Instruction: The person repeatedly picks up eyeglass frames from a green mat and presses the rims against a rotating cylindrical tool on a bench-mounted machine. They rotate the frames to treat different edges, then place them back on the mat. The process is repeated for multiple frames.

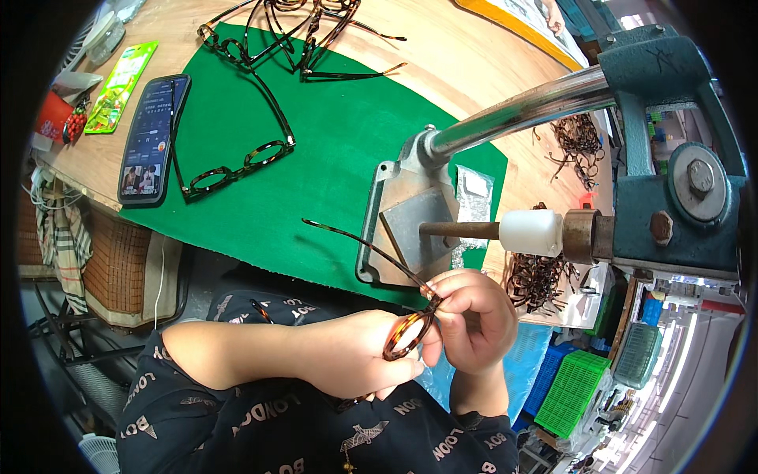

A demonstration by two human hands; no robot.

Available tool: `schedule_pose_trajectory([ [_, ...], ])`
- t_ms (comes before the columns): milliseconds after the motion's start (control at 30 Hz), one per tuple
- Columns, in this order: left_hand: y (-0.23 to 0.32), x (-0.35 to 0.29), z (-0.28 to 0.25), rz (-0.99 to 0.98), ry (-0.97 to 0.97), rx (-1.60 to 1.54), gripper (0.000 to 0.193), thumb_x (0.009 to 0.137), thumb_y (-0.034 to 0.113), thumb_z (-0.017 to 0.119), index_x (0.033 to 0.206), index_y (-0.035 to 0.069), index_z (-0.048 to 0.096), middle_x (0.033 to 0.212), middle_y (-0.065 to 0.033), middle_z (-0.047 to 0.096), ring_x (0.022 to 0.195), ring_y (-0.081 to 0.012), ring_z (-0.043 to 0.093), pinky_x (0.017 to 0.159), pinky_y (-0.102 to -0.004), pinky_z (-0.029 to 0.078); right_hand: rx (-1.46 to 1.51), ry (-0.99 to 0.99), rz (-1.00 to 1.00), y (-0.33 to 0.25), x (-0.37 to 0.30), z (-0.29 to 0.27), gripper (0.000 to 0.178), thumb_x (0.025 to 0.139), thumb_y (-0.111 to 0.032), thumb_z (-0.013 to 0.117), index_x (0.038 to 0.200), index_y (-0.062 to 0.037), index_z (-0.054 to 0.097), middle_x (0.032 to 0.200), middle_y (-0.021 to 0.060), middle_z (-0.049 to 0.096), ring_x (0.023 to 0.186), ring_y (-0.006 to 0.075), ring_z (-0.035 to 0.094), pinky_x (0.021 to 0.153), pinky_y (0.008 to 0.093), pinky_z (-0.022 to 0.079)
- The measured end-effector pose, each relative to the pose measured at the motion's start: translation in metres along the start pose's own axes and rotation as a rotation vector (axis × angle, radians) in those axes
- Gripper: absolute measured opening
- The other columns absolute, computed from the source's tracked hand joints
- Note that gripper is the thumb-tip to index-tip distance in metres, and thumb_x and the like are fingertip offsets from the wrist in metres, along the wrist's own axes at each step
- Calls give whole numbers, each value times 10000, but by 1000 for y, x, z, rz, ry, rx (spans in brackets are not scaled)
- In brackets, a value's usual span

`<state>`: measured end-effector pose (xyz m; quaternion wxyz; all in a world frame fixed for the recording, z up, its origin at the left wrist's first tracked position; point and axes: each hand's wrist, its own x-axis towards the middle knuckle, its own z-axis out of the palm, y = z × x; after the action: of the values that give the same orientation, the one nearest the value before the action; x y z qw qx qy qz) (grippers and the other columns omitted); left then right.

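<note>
A tortoiseshell eyeglass frame (430, 313) is held in front of my body, close to the near edge of the green mat. My left hand (359, 355) is closed around its lower rim, partly covering it. At the hinge corner, the fingers of my right hand (478, 316) pinch the frame. One dark temple arm stretches from there up and to the left, over the mat. Just beyond my hands stands a hand press (663, 213), with its metal base plate (418, 225) and a white plastic sleeve (527, 232) on its ram.
Another tortoiseshell frame (229, 175) lies open on the green mat (339, 126), beside a phone (154, 142). More glasses (308, 47) are heaped at the back. Right of the press are piles of temple arms (541, 280). A green crate (572, 391) sits lower right.
</note>
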<state>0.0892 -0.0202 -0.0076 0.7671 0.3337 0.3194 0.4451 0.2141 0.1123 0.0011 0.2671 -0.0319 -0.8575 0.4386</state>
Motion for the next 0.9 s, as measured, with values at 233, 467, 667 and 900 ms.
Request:
schedule_pose_trajectory([
  [233,0,-1,-1,13,-99,-99,108,886,103,477,968,33,469,617,-15,520,526,-86,531,495,-227,428,258,13,137,3,-5,0,85,785,24,590,825,-5,521,778,133,587,734,240,603,671,320,493],
  [467,3,-3,1,27,-115,-90,134,884,130,481,990,53,454,664,-4,486,536,-82,517,501,-235,437,903,-59,521,2,4,-10,134,777,66,630,878,15,557,876,110,587,819,179,571,755,282,464],
  [667,21,0,5,82,-95,-154,138,893,97,481,994,4,486,600,-17,560,536,-79,533,512,-214,409,727,94,463,-14,7,-10,167,802,105,561,948,26,547,928,117,588,858,163,572,761,269,466],
  [900,65,20,7,235,-24,-72,227,939,197,443,969,-8,536,583,-21,594,428,-41,437,420,-179,336,421,414,254,-16,-12,-32,147,868,-95,592,910,26,520,881,141,609,766,197,599,716,307,482],
])
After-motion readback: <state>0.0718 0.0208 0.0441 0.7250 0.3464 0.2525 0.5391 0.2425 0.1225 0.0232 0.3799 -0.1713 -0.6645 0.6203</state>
